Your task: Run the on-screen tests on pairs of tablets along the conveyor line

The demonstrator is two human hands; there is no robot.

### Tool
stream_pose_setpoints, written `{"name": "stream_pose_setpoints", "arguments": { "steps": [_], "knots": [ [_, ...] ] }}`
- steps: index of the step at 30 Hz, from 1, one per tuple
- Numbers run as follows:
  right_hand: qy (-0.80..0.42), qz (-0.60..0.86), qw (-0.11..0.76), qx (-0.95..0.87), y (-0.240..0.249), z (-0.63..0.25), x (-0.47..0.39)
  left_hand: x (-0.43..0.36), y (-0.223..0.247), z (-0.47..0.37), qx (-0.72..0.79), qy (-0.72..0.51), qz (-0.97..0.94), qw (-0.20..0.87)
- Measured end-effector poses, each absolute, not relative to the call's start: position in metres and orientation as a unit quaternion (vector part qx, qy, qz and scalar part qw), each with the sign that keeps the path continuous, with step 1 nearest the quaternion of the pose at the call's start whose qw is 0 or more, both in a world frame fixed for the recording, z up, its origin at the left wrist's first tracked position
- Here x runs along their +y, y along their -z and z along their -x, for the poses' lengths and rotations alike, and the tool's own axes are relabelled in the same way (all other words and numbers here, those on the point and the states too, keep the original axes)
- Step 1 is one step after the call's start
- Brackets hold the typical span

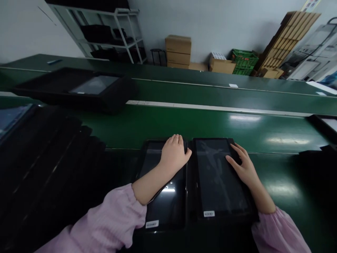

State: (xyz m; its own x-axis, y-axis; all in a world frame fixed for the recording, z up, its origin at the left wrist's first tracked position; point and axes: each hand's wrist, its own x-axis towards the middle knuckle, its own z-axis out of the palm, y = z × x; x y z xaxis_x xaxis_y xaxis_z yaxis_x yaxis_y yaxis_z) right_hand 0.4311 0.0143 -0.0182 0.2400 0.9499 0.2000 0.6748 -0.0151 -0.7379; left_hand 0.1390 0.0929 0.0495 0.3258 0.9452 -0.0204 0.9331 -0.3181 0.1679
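Two flat black tablet-like screens lie side by side before me, apparently in a black tray whose outline is hard to see. My left hand [173, 153] rests palm down across the top of the left screen [168, 203], fingers close together and thumb out toward its right edge. At the upper right border of the right screen [221, 179], my right hand [243, 163] has its thumb and fingers spread, with fingertips touching the edge. Each screen carries a small white label near its lower left corner. The left screen shows a bright reflection and a faint light mark.
A stack of black trays [52, 158] stands at left, and another black tray [44, 84] holding a screen sits behind it. More black trays [316, 168] are at right. Green work surface [163, 121] runs across. Cartons [178, 49] and a green crate [243, 61] stand by the wall.
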Motion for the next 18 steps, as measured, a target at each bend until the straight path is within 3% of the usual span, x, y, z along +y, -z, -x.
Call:
{"name": "stream_pose_setpoints", "arguments": {
  "steps": [9,14,18],
  "knots": [
    [-0.231,0.685,0.410,-0.557,0.010,-0.425,0.016,0.091,-0.052,-0.149,0.591,-0.032,-0.804,0.057],
    [-0.279,0.682,0.448,-0.507,0.004,-0.421,0.017,0.096,-0.060,-0.132,0.593,-0.057,-0.784,0.174],
    [-0.343,0.664,0.496,-0.442,0.011,-0.422,0.010,0.092,-0.076,-0.092,0.652,-0.189,-0.697,0.232]
  ]
}}
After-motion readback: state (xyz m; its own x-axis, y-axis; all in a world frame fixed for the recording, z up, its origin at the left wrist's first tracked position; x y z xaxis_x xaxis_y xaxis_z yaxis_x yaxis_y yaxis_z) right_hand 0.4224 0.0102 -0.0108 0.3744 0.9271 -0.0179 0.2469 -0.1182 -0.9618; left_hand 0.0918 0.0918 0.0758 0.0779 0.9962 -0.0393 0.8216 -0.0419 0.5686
